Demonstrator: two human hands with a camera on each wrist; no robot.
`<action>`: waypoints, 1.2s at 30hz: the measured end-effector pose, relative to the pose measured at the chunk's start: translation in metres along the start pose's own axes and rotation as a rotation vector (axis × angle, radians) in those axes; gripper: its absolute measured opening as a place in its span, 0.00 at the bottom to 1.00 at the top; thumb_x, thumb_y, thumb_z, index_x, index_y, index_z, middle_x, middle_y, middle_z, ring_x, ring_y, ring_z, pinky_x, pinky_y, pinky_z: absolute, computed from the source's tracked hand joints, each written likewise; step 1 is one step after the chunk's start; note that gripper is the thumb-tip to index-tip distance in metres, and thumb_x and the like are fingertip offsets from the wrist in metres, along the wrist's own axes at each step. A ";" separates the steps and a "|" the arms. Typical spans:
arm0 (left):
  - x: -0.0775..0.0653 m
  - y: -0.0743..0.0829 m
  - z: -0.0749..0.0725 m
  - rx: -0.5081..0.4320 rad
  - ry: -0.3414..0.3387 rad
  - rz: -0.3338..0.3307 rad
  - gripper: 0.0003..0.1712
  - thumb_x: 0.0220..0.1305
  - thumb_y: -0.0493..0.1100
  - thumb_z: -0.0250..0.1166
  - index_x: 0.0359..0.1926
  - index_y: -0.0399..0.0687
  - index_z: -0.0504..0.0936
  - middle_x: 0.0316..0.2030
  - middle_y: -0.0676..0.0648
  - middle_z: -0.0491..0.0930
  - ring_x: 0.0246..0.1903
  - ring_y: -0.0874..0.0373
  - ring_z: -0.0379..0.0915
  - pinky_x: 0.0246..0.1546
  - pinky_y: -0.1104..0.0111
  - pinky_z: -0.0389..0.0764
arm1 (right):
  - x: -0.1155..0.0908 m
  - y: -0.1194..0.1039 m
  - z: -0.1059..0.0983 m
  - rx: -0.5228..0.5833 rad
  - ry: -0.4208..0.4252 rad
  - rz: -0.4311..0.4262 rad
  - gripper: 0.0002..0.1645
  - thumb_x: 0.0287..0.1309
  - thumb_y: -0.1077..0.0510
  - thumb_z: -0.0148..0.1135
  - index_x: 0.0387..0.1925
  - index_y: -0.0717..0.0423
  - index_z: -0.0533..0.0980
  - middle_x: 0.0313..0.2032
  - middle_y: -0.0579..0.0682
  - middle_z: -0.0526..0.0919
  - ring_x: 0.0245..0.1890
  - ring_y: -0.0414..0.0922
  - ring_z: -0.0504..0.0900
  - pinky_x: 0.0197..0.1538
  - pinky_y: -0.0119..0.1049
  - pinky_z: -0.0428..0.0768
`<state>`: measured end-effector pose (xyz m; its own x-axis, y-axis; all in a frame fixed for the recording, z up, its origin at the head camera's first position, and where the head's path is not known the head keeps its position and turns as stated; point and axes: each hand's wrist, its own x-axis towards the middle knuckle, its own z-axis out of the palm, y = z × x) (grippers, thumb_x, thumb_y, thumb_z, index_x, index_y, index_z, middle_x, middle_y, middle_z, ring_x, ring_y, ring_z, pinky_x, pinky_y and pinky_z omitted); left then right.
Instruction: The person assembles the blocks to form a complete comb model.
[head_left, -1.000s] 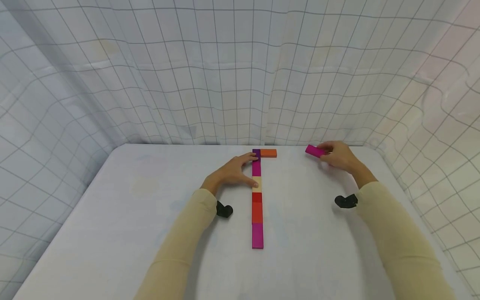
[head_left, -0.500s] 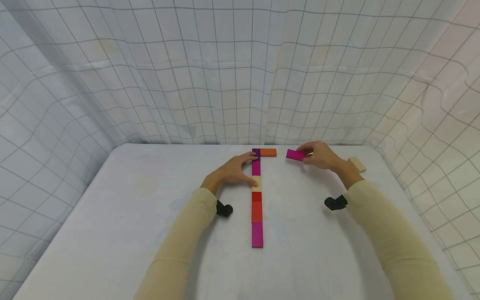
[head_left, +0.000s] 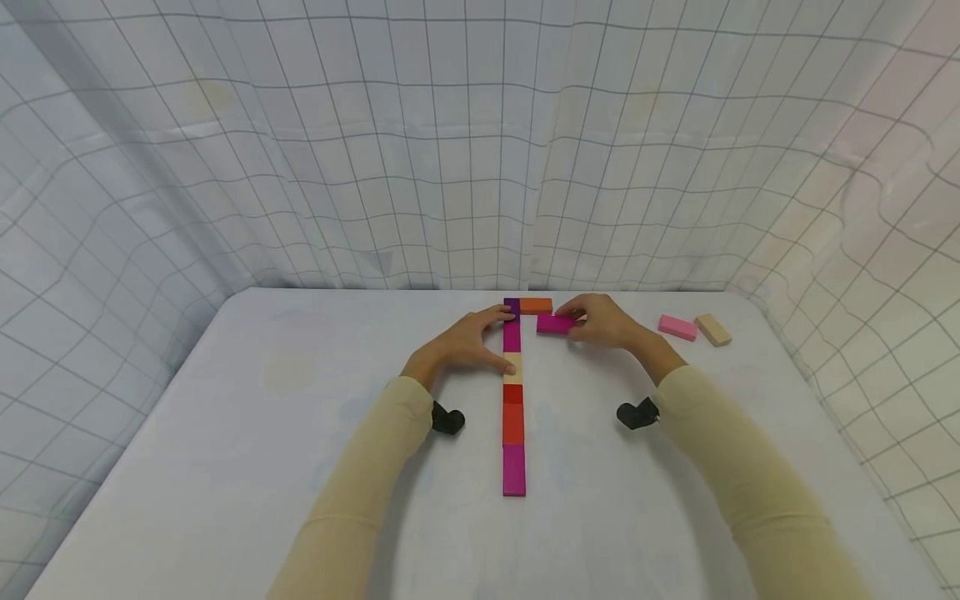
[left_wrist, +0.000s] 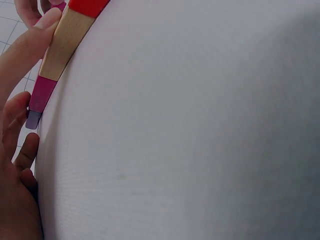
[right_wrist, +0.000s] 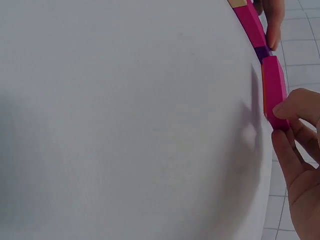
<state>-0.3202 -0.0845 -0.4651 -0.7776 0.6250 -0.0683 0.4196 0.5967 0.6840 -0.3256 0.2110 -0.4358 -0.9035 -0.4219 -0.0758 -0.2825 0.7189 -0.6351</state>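
A column of flat coloured blocks runs up the white table: magenta [head_left: 513,471], orange-red [head_left: 513,423], red [head_left: 513,394], plain wood [head_left: 512,364], another magenta [head_left: 512,337] and purple [head_left: 512,303] at the far end. An orange block [head_left: 536,306] lies crosswise to the right of the purple one. My left hand [head_left: 465,340] spreads along the column's left side, thumb on the wood block and fingertips at the purple one. My right hand [head_left: 603,321] pinches a magenta block [head_left: 553,324] just in front of the orange block; its right end is hidden by the fingers.
A pink block [head_left: 677,327] and a pale wood block [head_left: 712,330] lie at the far right of the table [head_left: 615,517]. White gridded curtains [head_left: 480,167] hang behind and along both sides. A dark wrist camera [head_left: 637,413] juts inward from the right sleeve.
My right hand has carried the magenta block leftward to the orange block, uncovering the pale wood and pink blocks at the right. The left hand has stayed in place.
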 end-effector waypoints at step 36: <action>-0.001 -0.002 0.001 0.000 0.000 -0.002 0.58 0.51 0.60 0.81 0.80 0.57 0.63 0.81 0.50 0.51 0.78 0.48 0.45 0.75 0.47 0.52 | 0.014 -0.013 0.024 -0.060 0.000 -0.059 0.22 0.62 0.69 0.64 0.59 0.66 0.81 0.54 0.60 0.83 0.55 0.56 0.81 0.62 0.50 0.78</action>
<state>-0.3202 -0.0855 -0.4665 -0.7785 0.6237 -0.0698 0.4178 0.5980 0.6840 -0.3271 0.1823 -0.4464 -0.8848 -0.4642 -0.0399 -0.3538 0.7251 -0.5908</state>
